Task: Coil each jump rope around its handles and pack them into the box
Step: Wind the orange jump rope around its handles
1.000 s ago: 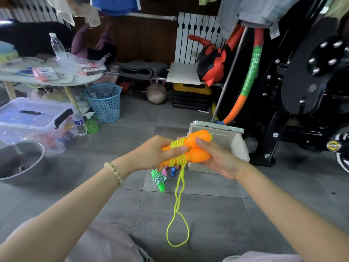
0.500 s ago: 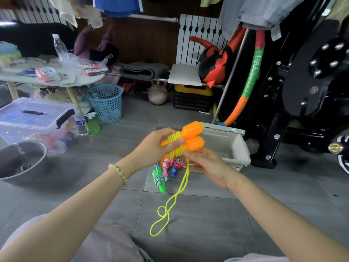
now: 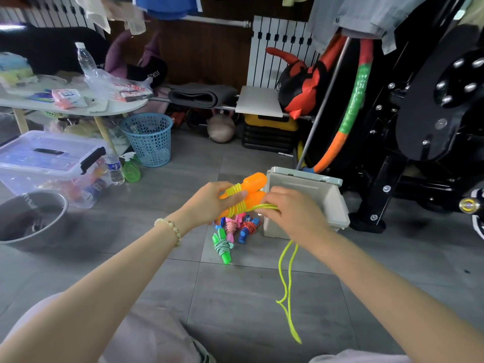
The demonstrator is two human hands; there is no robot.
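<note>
Left hand [image 3: 209,203] grips the pair of orange handles [image 3: 250,191] at frame centre, fingers closed round them, thumb over the coils. Yellow-green rope [image 3: 286,279] is wound several turns around the handles; the loose part runs to 3 o'clock into the right hand [image 3: 293,216], which pinches it between thumb and fingers, then a doubled loop hangs down toward 6 o'clock, above the grey tile floor [image 3: 235,297]. The grey box [image 3: 332,203] sits on the floor just behind the right hand, at 2 o'clock of the handles, open top facing the camera. Below the handles at 6 o'clock, three coiled ropes lie on the floor beside the box: green-handled rope [image 3: 222,246], pink-handled rope [image 3: 231,227], blue-handled rope [image 3: 247,229]. Beaded bracelet [image 3: 170,227] on left wrist. Blue mesh basket [image 3: 148,138] far off at 10 o'clock.
</note>
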